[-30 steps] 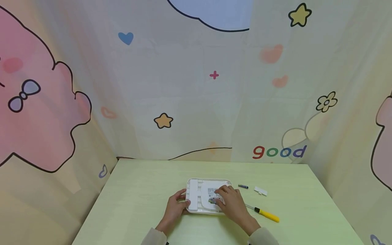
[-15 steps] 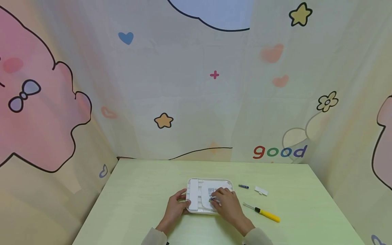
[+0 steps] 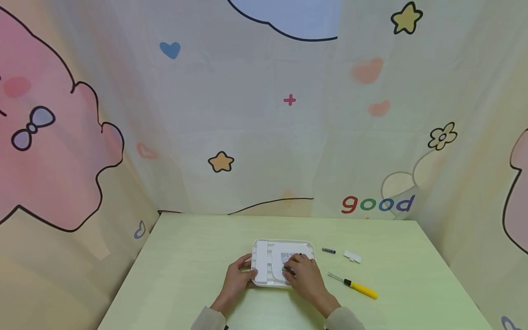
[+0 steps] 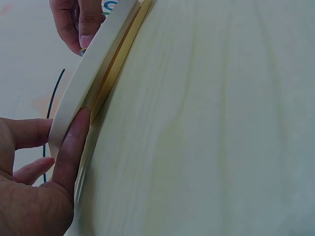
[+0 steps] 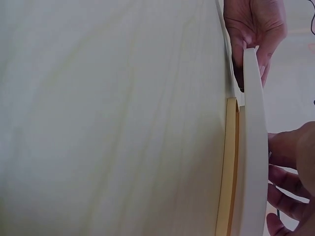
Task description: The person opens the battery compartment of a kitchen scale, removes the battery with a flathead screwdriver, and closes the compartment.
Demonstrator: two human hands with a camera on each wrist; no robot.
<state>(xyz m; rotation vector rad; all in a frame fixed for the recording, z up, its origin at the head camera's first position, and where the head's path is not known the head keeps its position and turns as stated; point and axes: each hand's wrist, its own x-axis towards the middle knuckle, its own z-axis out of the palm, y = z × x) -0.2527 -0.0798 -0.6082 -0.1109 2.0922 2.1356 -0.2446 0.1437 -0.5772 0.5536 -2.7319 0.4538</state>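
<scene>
A flat white device (image 3: 263, 263) with rounded corners lies on the table, its labelled side facing up. Its left edge is gripped by my left hand (image 3: 236, 280), with the thumb on top and fingers at the side and below. Over the device's right half, my right hand (image 3: 307, 278) pinches a small battery (image 3: 286, 269) low against the surface; most of the battery is hidden by the fingers. The left wrist view shows the battery's end (image 4: 82, 51) under the right fingertips. A yellowish layer (image 5: 227, 162) shows beneath the white body in the right wrist view.
Right of the device lie a dark battery (image 3: 328, 250), a small white cover (image 3: 352, 256) with a tab, and a screwdriver (image 3: 360, 288) with a yellow handle. A patterned curtain (image 3: 255, 114) hangs behind the pale table (image 3: 185, 243).
My right hand has shifted slightly left and lower over the device, bringing the battery down to its surface. The left hand keeps its grip, and the loose items stay put.
</scene>
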